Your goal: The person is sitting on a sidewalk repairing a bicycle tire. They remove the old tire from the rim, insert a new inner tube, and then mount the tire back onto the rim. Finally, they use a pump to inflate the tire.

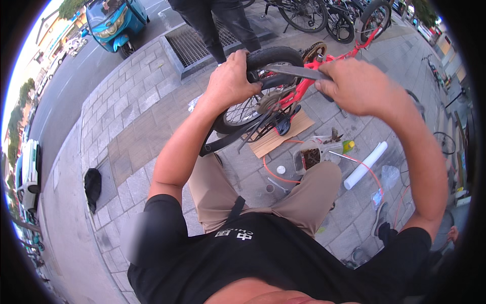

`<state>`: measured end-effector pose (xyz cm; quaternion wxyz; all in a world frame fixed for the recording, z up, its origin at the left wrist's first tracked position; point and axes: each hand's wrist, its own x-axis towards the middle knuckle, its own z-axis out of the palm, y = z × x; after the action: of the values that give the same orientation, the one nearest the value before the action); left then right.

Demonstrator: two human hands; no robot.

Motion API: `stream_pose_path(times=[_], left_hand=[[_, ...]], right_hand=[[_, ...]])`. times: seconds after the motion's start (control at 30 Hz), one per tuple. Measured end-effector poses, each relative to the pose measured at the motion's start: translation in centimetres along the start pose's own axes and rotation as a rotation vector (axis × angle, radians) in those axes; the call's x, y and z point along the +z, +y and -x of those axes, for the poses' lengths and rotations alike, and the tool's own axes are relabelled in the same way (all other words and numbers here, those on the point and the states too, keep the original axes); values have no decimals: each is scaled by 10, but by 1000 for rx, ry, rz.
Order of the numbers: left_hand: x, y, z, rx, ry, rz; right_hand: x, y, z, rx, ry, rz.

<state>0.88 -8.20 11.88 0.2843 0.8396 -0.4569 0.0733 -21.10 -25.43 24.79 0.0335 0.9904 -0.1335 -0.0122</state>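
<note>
A red bicycle (pixel 302 87) stands upside down in front of me, its saddle (pixel 285 125) on a piece of cardboard (pixel 268 144). My left hand (pixel 234 76) is closed beside the wheel's black tyre (pixel 268 54), with fingers and thumb gripping a dark inner tube (pixel 278 80). A loose length of black tube hangs below at the wheel's near side. My right hand (pixel 357 86) grips the end of a flat grey metal file (pixel 296 72). The file's far end lies over the tube and tyre, close to my left thumb; whether it touches them I cannot tell.
Near my knees are a plastic tub of small parts (pixel 310 158), an orange hose (pixel 273 175), a white roll (pixel 365 165) and a yellow-green bottle (pixel 348 146). A person in dark trousers (pixel 215 23) stands by a metal grate (pixel 195 45). More bicycles (pixel 304 12) stand behind.
</note>
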Motion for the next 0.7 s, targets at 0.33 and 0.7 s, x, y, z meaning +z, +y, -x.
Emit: stream_pose_path(times=[0.33,0.7], left_hand=[[-1,6,-2,7,-8,-29],[-2,7,0,-14,-10,-2]], right_hand=[[-41,-26,-19,81,-240,181],[-5,2,3,96,-146,32]])
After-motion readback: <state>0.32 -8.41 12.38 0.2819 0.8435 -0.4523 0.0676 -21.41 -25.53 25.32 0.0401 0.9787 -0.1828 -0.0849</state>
